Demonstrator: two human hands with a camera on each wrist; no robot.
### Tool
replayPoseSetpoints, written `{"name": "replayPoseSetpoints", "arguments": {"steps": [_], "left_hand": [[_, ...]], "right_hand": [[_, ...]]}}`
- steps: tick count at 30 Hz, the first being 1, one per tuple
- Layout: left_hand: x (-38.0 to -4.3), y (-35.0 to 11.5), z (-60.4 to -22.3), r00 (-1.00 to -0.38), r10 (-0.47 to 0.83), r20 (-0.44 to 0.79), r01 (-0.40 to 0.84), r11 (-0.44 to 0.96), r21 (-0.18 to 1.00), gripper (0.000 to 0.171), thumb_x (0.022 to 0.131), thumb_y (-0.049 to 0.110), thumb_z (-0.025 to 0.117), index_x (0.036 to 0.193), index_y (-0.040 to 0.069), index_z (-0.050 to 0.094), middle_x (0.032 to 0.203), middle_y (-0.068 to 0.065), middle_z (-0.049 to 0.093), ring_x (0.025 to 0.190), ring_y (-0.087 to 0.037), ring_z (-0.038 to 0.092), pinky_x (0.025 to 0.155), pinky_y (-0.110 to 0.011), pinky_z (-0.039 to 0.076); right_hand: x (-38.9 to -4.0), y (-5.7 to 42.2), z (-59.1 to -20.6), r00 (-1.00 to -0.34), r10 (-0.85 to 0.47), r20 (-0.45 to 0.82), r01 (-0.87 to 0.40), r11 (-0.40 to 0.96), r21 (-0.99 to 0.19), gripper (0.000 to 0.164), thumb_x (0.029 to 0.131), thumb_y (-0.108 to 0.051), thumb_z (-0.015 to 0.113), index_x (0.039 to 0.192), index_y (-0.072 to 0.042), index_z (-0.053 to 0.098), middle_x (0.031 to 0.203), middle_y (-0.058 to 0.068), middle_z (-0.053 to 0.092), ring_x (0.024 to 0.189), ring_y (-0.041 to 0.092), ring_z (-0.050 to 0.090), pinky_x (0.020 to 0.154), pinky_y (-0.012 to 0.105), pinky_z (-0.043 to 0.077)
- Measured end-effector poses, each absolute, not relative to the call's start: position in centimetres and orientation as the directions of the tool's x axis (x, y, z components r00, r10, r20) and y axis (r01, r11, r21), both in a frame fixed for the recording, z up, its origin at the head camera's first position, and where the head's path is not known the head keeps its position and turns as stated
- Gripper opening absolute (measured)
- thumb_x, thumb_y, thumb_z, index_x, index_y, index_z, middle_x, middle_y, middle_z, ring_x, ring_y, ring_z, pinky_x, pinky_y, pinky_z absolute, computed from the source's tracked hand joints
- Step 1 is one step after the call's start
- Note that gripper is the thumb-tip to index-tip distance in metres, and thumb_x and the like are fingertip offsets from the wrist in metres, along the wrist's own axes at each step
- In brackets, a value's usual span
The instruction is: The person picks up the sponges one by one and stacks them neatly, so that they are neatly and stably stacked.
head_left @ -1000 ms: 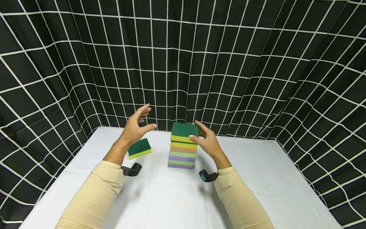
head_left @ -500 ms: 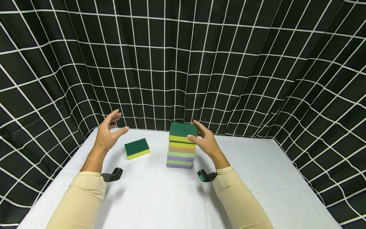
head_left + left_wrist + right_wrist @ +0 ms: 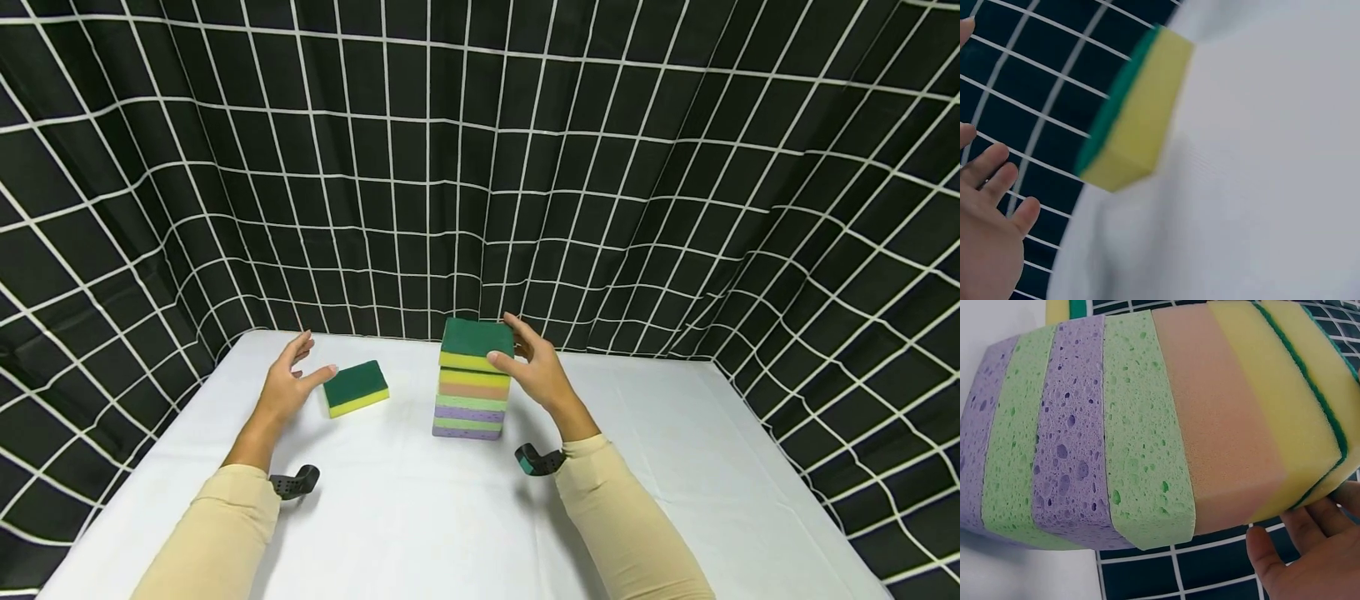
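A stack of coloured sponges [image 3: 471,408] stands on the table, with purple and light green layers below, then peach and yellow. On top lies a yellow sponge with a dark green scouring face [image 3: 478,337]. My right hand [image 3: 543,379] holds this top sponge at its right end, thumb at the front and fingers behind. In the right wrist view, fingertips [image 3: 1304,531] lie along the upper stack's side. To the left, another green-and-yellow sponge [image 3: 356,390] lies flat. My left hand [image 3: 283,390] is at its left side, fingers spread and nothing held, thumb tip overlapping its edge in the head view.
A white cloth [image 3: 420,517] covers the table. Black curtains with a white grid [image 3: 600,183] hang behind it and at both sides. Dark wrist-worn devices [image 3: 296,482] stick out inward from both cuffs.
My left hand has moved left, away from the stack, then lowered to the left side of the lone sponge. My right hand has stayed at the top of the stack.
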State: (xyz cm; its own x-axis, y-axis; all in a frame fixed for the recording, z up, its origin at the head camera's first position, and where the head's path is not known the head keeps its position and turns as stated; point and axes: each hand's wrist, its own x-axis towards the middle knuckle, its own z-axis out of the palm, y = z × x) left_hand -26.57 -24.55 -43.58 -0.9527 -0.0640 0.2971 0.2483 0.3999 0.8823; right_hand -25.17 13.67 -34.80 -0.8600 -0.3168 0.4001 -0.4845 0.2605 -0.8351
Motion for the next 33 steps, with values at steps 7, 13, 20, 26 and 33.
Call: {"name": "replayPoseSetpoints", "arguments": {"steps": [7,13,20,26,33], "left_hand": [[-26.7,-24.8,-46.0,-0.992,-0.057,0.111,0.079,0.405,0.911,0.094,0.087,0.033,0.072,0.154,0.004,0.013,0.154,-0.022,0.022,0.140,-0.041,0.018,0.111,-0.056,0.017],[-27.0,-24.8,-47.1,-0.999,-0.045,0.010,-0.011,0.462,0.887,0.102,0.085,0.038,0.073,0.153,-0.001,0.008,0.154,-0.025,0.019,0.140,-0.043,0.015,0.111,-0.055,0.016],[-27.2,-24.7,-47.4,-0.999,0.012,-0.044,-0.030,0.566,0.824,0.105,0.082,0.037,0.076,0.152,-0.004,0.008,0.150,-0.032,0.023,0.138,-0.048,0.017,0.109,-0.060,0.015],[-27.2,-24.5,-47.5,-0.999,0.021,-0.035,-0.016,0.600,0.800,0.100,0.081,0.027,0.078,0.149,-0.010,0.014,0.146,-0.034,0.027,0.136,-0.050,0.017,0.109,-0.060,0.013],[-27.1,-24.3,-47.8,-0.999,-0.025,-0.041,-0.048,0.609,0.792,0.094,0.081,0.024,0.078,0.149,-0.007,0.021,0.145,-0.032,0.032,0.136,-0.050,0.020,0.109,-0.060,0.015]], "right_hand": [[-24.8,13.5,-34.6,-0.865,-0.319,0.387,-0.476,0.281,-0.833,0.067,0.091,-0.013,0.065,0.148,0.002,0.032,0.132,0.024,0.051,0.113,0.038,0.052,0.094,0.048,0.044],[-24.8,13.5,-34.7,-0.867,-0.319,0.384,-0.472,0.277,-0.837,0.067,0.091,-0.012,0.065,0.147,0.004,0.032,0.134,0.024,0.049,0.113,0.039,0.052,0.093,0.048,0.044],[-24.9,13.6,-34.7,-0.856,-0.319,0.406,-0.493,0.271,-0.827,0.068,0.091,-0.011,0.065,0.147,0.004,0.031,0.135,0.025,0.048,0.115,0.037,0.051,0.096,0.048,0.042],[-24.9,13.7,-34.7,-0.857,-0.318,0.405,-0.493,0.278,-0.825,0.068,0.091,-0.012,0.065,0.148,0.004,0.031,0.135,0.025,0.049,0.114,0.037,0.052,0.096,0.048,0.043],[-24.8,13.8,-34.8,-0.856,-0.323,0.404,-0.495,0.284,-0.821,0.068,0.091,-0.012,0.066,0.147,0.004,0.031,0.131,0.025,0.051,0.111,0.037,0.054,0.094,0.048,0.044]]}}
